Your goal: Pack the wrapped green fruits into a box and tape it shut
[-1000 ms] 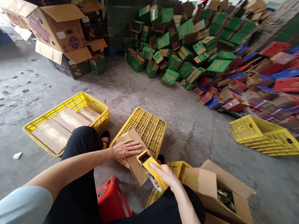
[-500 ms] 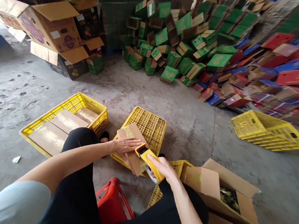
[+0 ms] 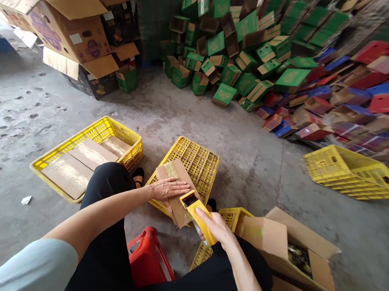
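Three cartons (image 3: 92, 154) crated, one uncrated carton (image 3: 179, 204) is being pressed by the flat left hand (image 3: 168, 188), tape dispenser (image 3: 201, 221) gripped in right hand (image 3: 218, 229).

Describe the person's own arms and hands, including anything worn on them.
The left arm has a plain, pale blue-grey sleeve ending near the elbow. The left hand and right hand are gloveless, with no watch or bracelet visible. The right arm is bare where seen.

matt cardboard box (image 3: 177, 209) with glossy tape (image 3: 171, 168), smooth plastic dispenser (image 3: 194, 207), duller plastic crate (image 3: 202, 161), rough concrete floor (image 3: 251, 164)
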`<state>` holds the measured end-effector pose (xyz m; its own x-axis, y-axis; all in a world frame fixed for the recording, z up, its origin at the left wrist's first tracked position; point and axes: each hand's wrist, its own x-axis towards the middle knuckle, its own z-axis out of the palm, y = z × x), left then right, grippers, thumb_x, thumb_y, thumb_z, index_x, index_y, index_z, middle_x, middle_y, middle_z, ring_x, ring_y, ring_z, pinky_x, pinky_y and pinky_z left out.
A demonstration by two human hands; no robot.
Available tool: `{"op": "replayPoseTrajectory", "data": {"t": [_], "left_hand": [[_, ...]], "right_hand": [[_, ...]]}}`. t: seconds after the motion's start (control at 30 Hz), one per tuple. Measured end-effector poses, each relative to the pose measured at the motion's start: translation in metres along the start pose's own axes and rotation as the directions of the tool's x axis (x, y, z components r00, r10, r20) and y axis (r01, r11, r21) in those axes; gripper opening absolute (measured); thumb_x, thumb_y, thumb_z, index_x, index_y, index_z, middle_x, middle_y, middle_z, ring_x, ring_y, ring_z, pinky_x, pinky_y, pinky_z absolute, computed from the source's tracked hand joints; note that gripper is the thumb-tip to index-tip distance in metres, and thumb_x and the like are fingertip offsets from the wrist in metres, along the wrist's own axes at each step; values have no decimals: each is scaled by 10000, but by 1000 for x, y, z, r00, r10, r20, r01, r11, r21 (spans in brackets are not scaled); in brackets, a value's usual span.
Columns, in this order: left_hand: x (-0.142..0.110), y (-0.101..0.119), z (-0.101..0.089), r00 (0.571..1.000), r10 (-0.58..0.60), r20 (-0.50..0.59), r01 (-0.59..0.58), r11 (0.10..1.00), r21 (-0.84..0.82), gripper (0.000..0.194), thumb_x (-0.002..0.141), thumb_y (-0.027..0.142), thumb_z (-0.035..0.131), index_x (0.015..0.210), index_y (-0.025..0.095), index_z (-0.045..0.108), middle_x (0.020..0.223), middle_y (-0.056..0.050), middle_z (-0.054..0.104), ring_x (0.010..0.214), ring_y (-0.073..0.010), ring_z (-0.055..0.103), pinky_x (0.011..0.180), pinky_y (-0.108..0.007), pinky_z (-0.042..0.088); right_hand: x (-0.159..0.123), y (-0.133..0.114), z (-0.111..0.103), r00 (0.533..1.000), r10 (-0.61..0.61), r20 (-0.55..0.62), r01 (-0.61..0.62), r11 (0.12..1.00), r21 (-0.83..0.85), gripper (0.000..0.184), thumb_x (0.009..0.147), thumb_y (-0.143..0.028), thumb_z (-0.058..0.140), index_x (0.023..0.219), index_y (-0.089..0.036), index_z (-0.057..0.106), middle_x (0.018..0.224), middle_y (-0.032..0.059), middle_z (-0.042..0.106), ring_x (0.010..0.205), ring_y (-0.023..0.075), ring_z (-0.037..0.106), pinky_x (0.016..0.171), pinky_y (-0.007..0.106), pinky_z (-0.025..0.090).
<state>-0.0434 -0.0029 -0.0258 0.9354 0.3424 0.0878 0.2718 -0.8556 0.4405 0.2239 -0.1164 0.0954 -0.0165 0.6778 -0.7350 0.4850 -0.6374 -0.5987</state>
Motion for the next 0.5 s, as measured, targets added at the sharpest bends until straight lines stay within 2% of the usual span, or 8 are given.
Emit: {"op": "replayPoseTrajectory", "data": {"t": [0.2,0.33,0.5], "left_hand": [[3,9,-3,999,23,28,-23,1000,12,938,974,713,506,1690,176,224,1724,-157,257,1604,-323,237,1310,-486,79],[6,18,7,999,33,5,-33,999,32,1026,950,729,540,1696,129,169,1719,-199,249,1604,-343,228,1306,-495,124],[6,17,18,999,43,-33,-42,998,48,1073,932,762,545,1696,118,154,1711,-205,267,1601,-327,246,1311,-469,130]], "right_hand": [[7,5,0,1000,2,-3,-2,1000,-2,503,912,-647,602,725,-184,660,560,92,698,518,228,698,528,305,587],[9,8,-3,1000,6,2,-6,1000,16,471,907,-633,611,767,-186,662,558,68,687,527,222,700,528,301,593],[6,8,-2,1000,-6,22,5,1000,23,536,935,-674,552,762,-179,660,590,100,712,528,225,706,554,304,590]]}}
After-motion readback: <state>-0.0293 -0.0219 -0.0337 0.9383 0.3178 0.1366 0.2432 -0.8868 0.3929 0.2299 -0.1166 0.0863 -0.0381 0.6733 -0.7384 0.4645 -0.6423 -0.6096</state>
